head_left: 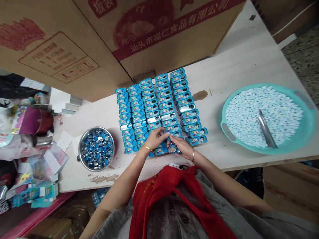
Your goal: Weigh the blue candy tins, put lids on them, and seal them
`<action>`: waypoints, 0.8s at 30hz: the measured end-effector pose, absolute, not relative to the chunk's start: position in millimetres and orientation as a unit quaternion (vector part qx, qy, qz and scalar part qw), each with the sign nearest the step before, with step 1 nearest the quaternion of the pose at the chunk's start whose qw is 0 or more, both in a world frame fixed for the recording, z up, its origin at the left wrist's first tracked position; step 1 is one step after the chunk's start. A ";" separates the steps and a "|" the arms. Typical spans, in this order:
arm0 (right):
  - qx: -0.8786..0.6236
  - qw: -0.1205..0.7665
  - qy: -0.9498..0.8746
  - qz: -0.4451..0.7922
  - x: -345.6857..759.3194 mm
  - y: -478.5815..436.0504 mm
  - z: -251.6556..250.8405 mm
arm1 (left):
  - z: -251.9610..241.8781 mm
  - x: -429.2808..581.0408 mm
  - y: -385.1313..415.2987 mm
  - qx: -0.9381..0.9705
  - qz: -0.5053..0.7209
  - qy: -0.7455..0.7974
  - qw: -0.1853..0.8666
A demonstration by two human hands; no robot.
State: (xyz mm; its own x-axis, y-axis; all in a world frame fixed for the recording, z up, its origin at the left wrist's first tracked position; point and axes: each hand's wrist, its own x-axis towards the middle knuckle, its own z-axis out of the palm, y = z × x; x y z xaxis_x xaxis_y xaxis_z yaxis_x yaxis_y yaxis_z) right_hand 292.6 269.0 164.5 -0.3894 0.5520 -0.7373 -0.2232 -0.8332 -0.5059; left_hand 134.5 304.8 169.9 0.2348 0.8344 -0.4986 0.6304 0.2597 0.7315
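Observation:
Rows of small blue tins [149, 97] stand close together on the table. Those in the left columns have blue round caps in their tops, while the right columns show dark or pale round openings. My right hand [183, 147] is curled round several small silver-and-blue caps [173, 150] over the near end of the rows. My left hand [156, 138] hovers over the near tins, its thumb and fingers drawn together at the right hand's fingertips. Whatever those left fingers pinch is hidden. A steel bowl [79, 149] full of more such caps sits to the left.
At right stands a turquoise basin [234, 141] of white wrapped pieces with a metal scoop [266, 129] in it. Large cardboard boxes [164, 53] wall off the table's back. Bags and packaging [37, 162] crowd the left side.

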 end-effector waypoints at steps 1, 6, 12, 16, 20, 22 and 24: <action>-0.508 0.237 -0.164 0.812 290.4 270.0 164.1 | 170.4 134.5 298.7 0.584 0.132 0.571 0.562; -0.503 0.237 -0.128 0.822 284.2 276.4 162.7 | 162.2 129.3 302.4 0.532 0.163 0.636 0.535; -0.421 0.273 -0.118 0.857 291.5 280.5 164.1 | 154.0 120.7 357.3 0.563 0.007 0.744 0.361; -0.414 0.285 -0.107 0.858 292.9 282.3 162.1 | 151.9 124.5 379.8 0.568 -0.095 0.747 0.333; -0.419 0.299 -0.096 0.852 290.7 285.2 158.7 | 150.1 127.8 387.5 0.564 -0.169 0.746 0.312; -0.417 0.296 -0.084 0.855 289.1 287.2 158.6 | 150.6 127.9 386.9 0.570 -0.202 0.741 0.291; -0.412 0.287 -0.068 0.862 287.7 289.3 159.6 | 152.5 127.2 383.1 0.583 -0.214 0.738 0.266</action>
